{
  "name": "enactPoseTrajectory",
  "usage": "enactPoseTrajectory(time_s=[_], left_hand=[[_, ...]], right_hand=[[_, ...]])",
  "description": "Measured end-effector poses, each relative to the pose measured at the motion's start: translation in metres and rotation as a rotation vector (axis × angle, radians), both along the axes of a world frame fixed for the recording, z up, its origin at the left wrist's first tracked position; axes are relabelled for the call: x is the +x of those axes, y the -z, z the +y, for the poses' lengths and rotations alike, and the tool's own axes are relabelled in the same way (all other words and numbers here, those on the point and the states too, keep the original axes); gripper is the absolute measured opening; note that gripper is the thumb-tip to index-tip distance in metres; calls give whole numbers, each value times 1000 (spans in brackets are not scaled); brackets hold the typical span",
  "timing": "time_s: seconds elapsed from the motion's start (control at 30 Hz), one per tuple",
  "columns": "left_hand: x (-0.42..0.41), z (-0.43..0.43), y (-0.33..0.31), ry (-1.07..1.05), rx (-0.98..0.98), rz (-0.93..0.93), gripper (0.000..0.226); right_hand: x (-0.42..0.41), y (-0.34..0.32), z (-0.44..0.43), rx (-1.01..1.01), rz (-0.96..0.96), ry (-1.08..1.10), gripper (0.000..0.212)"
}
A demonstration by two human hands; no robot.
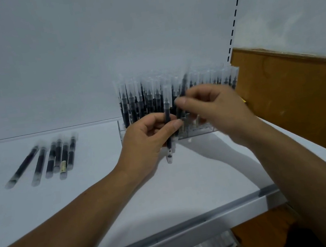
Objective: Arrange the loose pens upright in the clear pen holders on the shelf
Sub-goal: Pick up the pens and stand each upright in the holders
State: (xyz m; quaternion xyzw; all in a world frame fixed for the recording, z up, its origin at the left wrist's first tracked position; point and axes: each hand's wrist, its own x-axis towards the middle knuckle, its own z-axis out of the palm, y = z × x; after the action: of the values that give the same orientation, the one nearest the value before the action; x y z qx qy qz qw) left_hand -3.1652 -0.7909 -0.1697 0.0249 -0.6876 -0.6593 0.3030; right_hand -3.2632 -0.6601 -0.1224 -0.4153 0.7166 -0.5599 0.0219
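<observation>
Head view: the left hand (pixel 151 137), at frame centre, has thumb and fingers curled round a pen (pixel 167 120). This pen is upright, clear cap up, with its lower end showing below the hand and clear of the shelf (pixel 187 186).

The right hand (pixel 212 108), just right of centre, pinches a second pen (pixel 183 86) between thumb and fingertips. This pen tilts slightly to the right and is motion-blurred. It lies in front of the standing pens (pixel 144 98), and whether it touches them cannot be told. The two thumbs are near each other.

The holders (pixel 200 129) are clear and sit at the rear of the shelf, right of centre, behind both hands. The standing pens fill them in dense upright rows, caps up.

The loose pens (pixel 45 158) lie flat on the shelf at centre left, side by side, some touching, well apart from the holders. One carries a yellowish label.

A white back panel (pixel 85 50) fills the upper frame. A brown wood panel (pixel 301 99) stands at the right edge.
</observation>
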Motion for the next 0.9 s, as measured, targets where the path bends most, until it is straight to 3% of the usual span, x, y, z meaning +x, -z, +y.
enactPoseTrajectory(time_s=[0.07,0.17,0.37,0.63,0.77,0.9], left_hand=[[0,-1,0,-15,36,-7,10],[0,-2,1,-14,48,-17,10],[-1,-2,2,2,39,-30,9],[0,-3,2,15,48,-40,10],[-1,-2,2,19,41,-35,10],[0,-2,2,19,14,-45,10]], right_hand=[[-9,-9,5,-137,-59,103,6],[-25,-17,7,-192,6,277,5],[-39,-10,-6,-17,190,367,11],[-44,-7,-11,53,219,404,14],[-43,10,-10,298,229,364,20],[-42,16,-6,345,222,359,27]])
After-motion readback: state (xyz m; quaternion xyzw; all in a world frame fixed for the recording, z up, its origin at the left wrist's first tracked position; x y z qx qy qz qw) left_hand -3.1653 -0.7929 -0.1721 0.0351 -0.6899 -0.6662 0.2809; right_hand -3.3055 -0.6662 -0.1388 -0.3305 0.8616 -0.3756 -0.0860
